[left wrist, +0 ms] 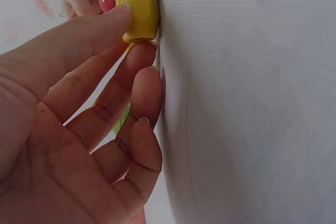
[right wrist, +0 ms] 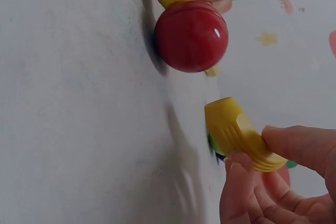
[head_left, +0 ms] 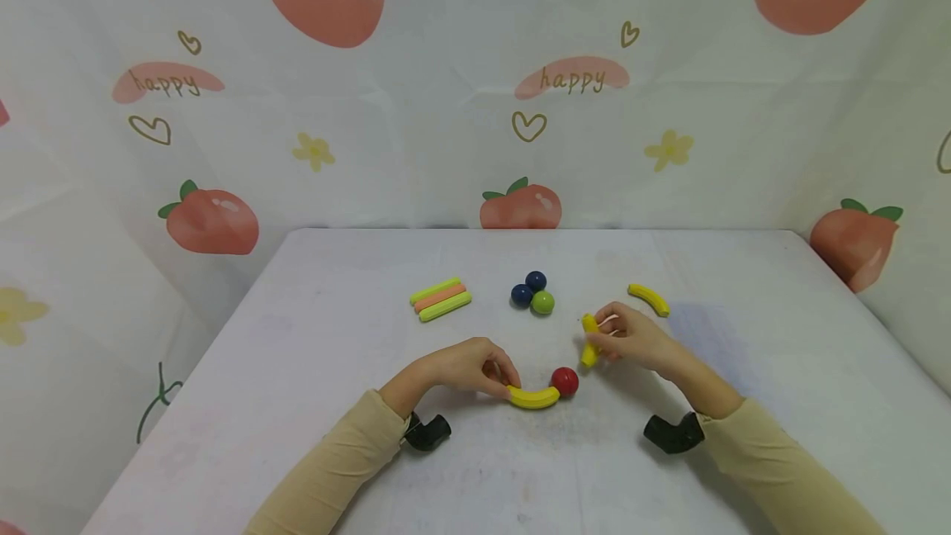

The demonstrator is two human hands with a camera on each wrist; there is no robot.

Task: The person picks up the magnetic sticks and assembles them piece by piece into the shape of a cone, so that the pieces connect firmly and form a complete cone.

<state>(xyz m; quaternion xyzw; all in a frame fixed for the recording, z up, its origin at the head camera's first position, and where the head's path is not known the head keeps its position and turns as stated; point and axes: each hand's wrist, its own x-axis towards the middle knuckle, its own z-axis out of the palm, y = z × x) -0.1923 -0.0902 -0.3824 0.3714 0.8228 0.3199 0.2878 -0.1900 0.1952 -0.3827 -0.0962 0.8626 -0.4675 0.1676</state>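
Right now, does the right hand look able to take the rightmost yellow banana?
Probably not while full: the right hand pinches another banana, though nothing visible lies between that hand and the rightmost yellow banana.

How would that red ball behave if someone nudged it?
The red ball would probably roll, being round on a flat tabletop. Its glossy surface suggests it might feel slippery. The toy banana touching it would likely block that side.
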